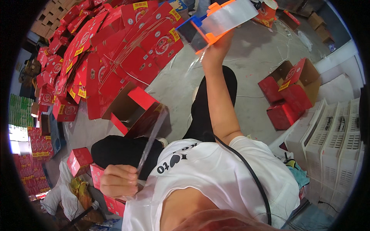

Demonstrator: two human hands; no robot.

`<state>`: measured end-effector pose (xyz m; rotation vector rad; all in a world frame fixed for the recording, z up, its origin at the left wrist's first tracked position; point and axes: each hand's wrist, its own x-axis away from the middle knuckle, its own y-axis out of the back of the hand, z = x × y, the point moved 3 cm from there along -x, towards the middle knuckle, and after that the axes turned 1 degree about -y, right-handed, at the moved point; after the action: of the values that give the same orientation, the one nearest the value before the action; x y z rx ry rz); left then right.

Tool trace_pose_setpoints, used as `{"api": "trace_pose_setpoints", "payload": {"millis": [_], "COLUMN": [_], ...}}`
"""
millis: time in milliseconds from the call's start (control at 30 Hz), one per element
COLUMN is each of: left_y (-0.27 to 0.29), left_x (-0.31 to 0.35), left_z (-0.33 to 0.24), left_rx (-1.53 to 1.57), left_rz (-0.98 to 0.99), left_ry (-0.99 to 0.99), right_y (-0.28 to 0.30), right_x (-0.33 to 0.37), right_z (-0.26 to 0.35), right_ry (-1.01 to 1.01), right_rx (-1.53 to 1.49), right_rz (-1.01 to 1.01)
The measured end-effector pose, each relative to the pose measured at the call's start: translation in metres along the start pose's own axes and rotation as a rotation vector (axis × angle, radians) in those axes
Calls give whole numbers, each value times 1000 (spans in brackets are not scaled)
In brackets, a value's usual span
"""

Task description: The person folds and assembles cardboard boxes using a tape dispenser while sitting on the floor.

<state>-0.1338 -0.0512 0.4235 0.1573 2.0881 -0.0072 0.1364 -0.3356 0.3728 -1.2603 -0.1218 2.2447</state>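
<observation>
My right hand (218,50) is raised at the top of the view, closed around the handle of an orange and blue tape dispenser (230,17) loaded with a wide roll of clear tape. A short loose end of tape hangs below its cutting edge. At the lower left, my left hand (119,181) is closed, pinching a narrow strip of clear tape (152,134) that points up and away. Beyond that strip stands an open red carton (148,111) on the floor, its brown inside showing. Tape and dispenser are apart from the carton.
A large heap of flattened red cartons (131,50) fills the upper left. Open red boxes (295,84) lie at the right, beside stacked white plastic crates (331,134). Small red boxes (79,161) and plastic bags (63,194) sit at the lower left. A black cable (250,169) crosses my shirt.
</observation>
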Motion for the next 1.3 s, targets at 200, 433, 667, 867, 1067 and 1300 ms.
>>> {"api": "trace_pose_setpoints", "payload": {"millis": [200,433,667,867,1067,1300], "left_y": [25,77,83,34,-9,-15], "left_x": [16,53,30,3,64,19], "left_z": [-7,-8,8,57,149,220], "left_rx": [30,320,-81,-505,-368,219], "left_rz": [-277,-626,-270,-204,95,-157], "left_ry": [55,81,272,461,814,1052], "right_y": [13,25,28,13,8,32], "right_x": [-10,-22,-31,-40,-102,-54], "right_z": [-7,13,17,30,10,26], "right_ry": [109,175,13,-382,-518,-825], "right_rx": [175,180,281,-155,-59,-90], "right_rz": [35,181,352,441,188,558]}}
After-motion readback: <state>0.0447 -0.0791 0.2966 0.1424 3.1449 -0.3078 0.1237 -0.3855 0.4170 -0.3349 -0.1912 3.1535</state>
